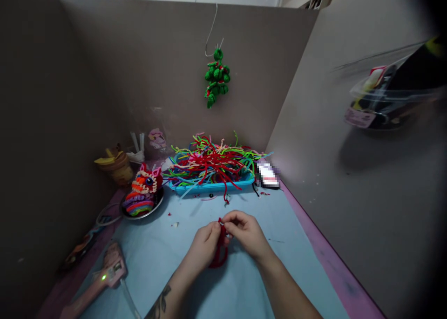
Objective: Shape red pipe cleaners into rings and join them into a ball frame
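Note:
Low over the middle of the blue table cover, both of my hands meet on a dark red pipe cleaner piece (218,259), part of which curves in a loop below the fingers. My left hand (206,240) is closed, its thumb pressed on the red piece. My right hand (247,230) pinches at the top of the same piece, thumb against index finger. A small pale bit shows between the fingertips; what it is I cannot make out. The fingers hide much of the red piece.
A blue tray (213,187) heaped with colourful pipe cleaners stands at the back. Left of it, a metal bowl (153,209) holds a striped fuzzy figure (142,193). A pink glue gun (113,268) lies front left, a phone (268,174) back right. Green pipe-cleaner bunches (217,77) hang from a wire.

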Action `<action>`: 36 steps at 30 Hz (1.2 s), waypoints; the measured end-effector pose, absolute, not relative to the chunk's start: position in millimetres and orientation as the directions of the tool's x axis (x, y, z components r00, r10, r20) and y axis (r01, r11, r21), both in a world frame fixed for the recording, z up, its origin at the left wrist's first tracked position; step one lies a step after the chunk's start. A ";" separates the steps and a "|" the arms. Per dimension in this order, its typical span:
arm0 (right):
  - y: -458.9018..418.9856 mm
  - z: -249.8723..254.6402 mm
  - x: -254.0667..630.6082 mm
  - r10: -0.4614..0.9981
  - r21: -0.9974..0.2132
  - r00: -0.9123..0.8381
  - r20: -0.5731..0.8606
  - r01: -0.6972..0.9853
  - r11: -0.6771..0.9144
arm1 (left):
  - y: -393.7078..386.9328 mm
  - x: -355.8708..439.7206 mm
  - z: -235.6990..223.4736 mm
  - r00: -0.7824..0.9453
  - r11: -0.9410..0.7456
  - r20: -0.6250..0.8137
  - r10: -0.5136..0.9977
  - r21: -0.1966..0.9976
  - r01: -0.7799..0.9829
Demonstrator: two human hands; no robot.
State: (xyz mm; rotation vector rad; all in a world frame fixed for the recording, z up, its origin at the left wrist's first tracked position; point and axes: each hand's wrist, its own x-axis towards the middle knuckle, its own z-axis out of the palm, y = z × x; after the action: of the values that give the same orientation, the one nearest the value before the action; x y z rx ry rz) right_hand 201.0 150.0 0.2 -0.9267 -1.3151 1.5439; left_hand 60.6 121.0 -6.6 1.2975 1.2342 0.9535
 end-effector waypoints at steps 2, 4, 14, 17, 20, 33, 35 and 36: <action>148.9 -0.6 199.4 0.948 -0.984 -0.319 0.007 -0.171 -0.051 | 120.2 61.0 -5.3 0.149 0.056 -0.082 0.985 0.983 0.173; 148.2 -1.0 198.5 0.963 -0.983 -0.269 0.021 -0.184 -0.030 | 118.7 61.5 -3.9 0.164 0.041 -0.073 0.984 0.982 0.186; 150.6 4.5 205.8 0.903 -0.990 -0.423 0.079 -0.138 0.022 | 110.0 60.8 2.0 0.294 0.177 -0.203 0.934 0.978 0.115; 152.3 5.5 209.5 0.865 -0.989 -0.494 0.085 -0.146 0.014 | 109.7 59.0 1.4 0.355 0.224 -0.238 0.904 0.971 0.079; 157.2 0.8 215.0 0.879 -0.980 -0.473 0.056 -0.196 -0.042 | 112.7 56.3 1.9 0.401 0.257 -0.236 0.885 0.966 0.000; 179.2 -8.8 230.9 0.977 -0.890 0.178 0.118 -0.418 0.184 | 127.6 43.8 2.6 -0.054 0.152 -0.195 0.979 0.888 -0.433; 179.5 -11.7 228.7 0.972 -0.881 0.210 0.102 -0.435 0.187 | 128.6 43.6 1.4 -0.084 0.134 -0.210 0.974 0.835 -0.534; 179.8 -13.3 227.4 0.971 -0.874 0.221 0.087 -0.451 0.181 | 128.8 43.8 0.8 -0.095 0.119 -0.212 0.973 0.806 -0.580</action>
State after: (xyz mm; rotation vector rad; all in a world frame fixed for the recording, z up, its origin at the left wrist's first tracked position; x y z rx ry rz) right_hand 227.4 179.8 -13.3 -0.8391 -0.7776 1.1621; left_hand 43.8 128.8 0.8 0.5526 0.9318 1.4172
